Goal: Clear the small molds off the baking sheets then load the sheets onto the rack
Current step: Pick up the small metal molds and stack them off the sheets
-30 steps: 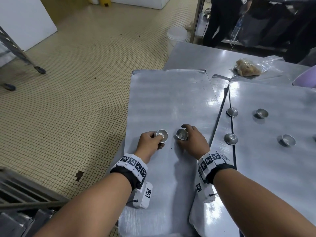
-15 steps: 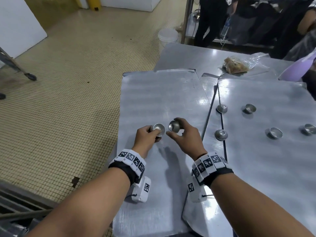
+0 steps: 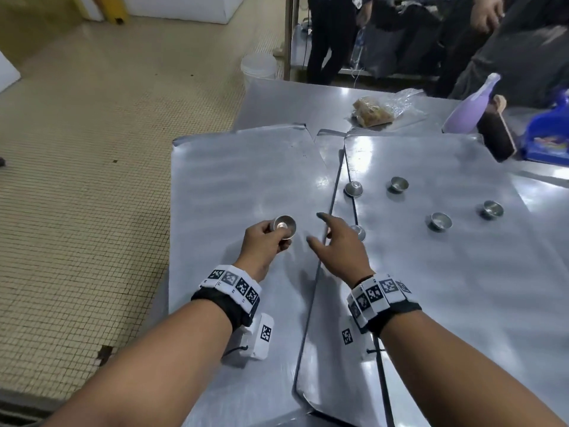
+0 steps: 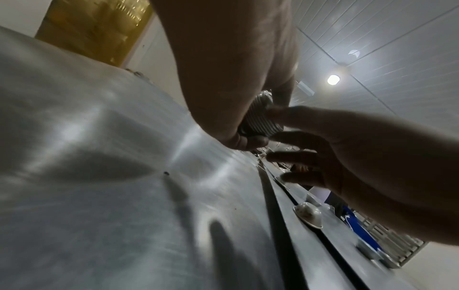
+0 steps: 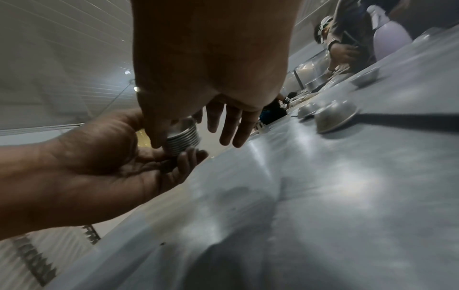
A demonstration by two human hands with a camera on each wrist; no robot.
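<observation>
My left hand (image 3: 275,234) pinches a stack of small fluted metal molds (image 3: 284,226) above the left baking sheet (image 3: 240,180); the stack's ribbed side (image 4: 261,119) shows in the left wrist view and again (image 5: 182,137) in the right wrist view. My right hand (image 3: 320,231) hovers just right of it, fingers spread and empty (image 5: 231,125). One upturned mold (image 3: 358,232) lies partly hidden behind that hand, at the seam. Several more molds (image 3: 441,220) sit on the right baking sheet (image 3: 431,288).
A bagged pastry (image 3: 374,112), a purple bottle (image 3: 468,109), a brush (image 3: 498,134) and a blue package (image 3: 548,134) stand at the table's back. People (image 3: 338,35) stand beyond. A white bucket (image 3: 258,70) sits on the tiled floor left of the table edge.
My right hand lifted its mold, set it into the one in my left hand, let go and drew away to the right with fingers spread. Both hands rose off the sheet.
</observation>
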